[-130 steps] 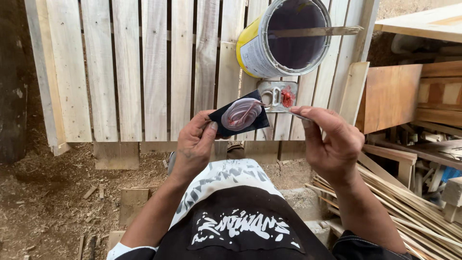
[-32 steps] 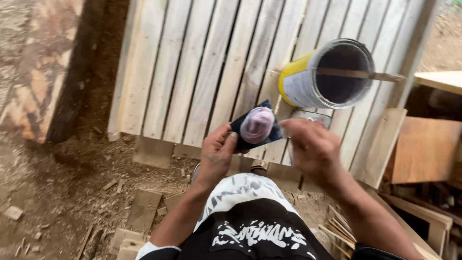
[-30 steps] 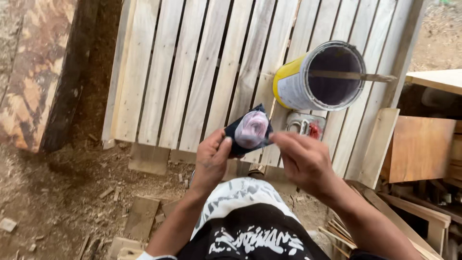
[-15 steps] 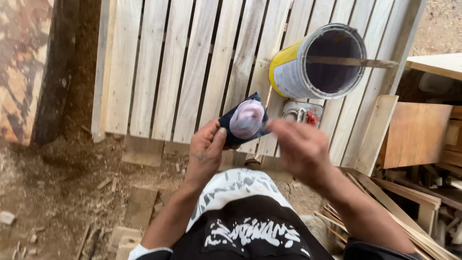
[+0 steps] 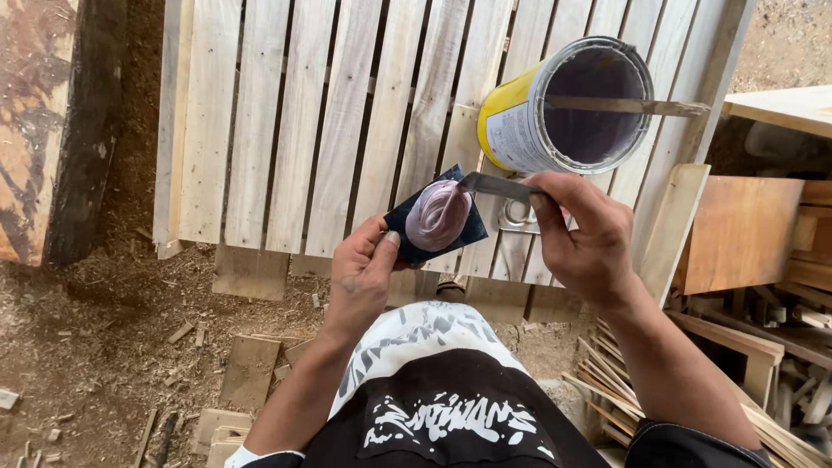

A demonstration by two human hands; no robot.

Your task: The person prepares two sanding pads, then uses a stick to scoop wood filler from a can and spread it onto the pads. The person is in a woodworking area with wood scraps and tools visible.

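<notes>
Since half a second ago, the right hand has steadied, fingers pinching a metal blade whose tip touches the pinkish putty. Left hand pinches the dark card just below the open can.

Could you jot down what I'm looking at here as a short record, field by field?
Setting: outdoor woodwork spot, sawdust on the ground
Left hand: holds a dark square card bearing a blob of pinkish-grey putty
Right hand: grips a metal putty knife, its blade tip touching the putty
Work surface: pale slatted wooden pallet
On the pallet: open yellow and white can lying tilted, a stick across its mouth
Right side: wooden offcuts and thin strips
</notes>
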